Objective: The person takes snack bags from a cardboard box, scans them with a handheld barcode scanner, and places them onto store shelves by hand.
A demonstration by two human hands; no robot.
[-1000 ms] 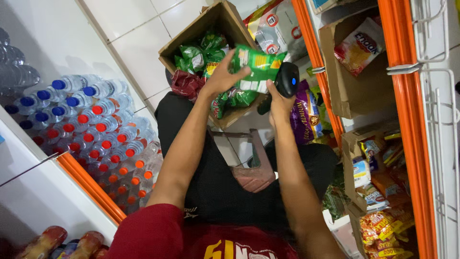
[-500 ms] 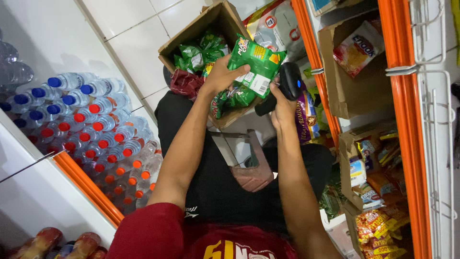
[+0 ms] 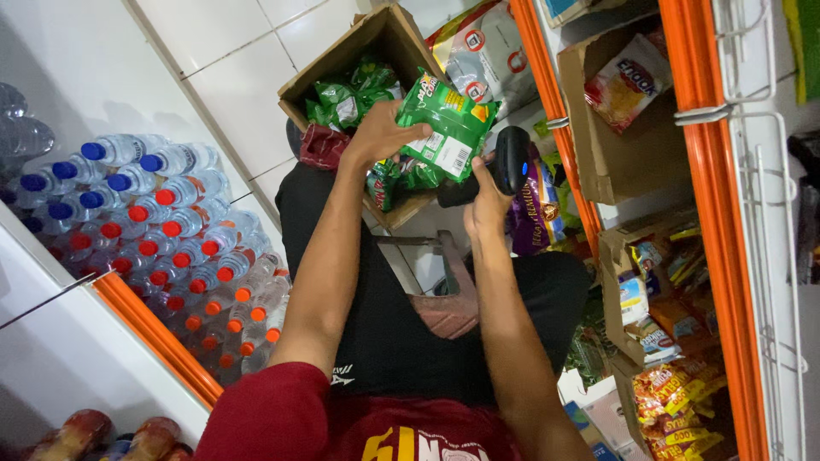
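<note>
The left hand (image 3: 380, 137) has tilted the green packet (image 3: 446, 128) barcode-out — fingers pinching its edge; the right hand (image 3: 489, 201), fingers wrapped round the scanner (image 3: 511, 158), has brought it just beside the label — likely a scan.

green snack packet (image 3: 448, 128) | black scanner (image 3: 511, 158) | brown box (image 3: 384, 38) | seemingly orange shelf-edge (image 3: 700, 171)

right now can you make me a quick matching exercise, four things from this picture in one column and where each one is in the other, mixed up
Things
1. green snack bag
2. black handheld scanner
3. cardboard box
4. water bottles

Places
A. stacked at the left of the view
B. held in the right hand
C. on the floor ahead, holding green packets
D. held up in the left hand

Pairs: 1-D, 2-B, 3-C, 4-A
</note>
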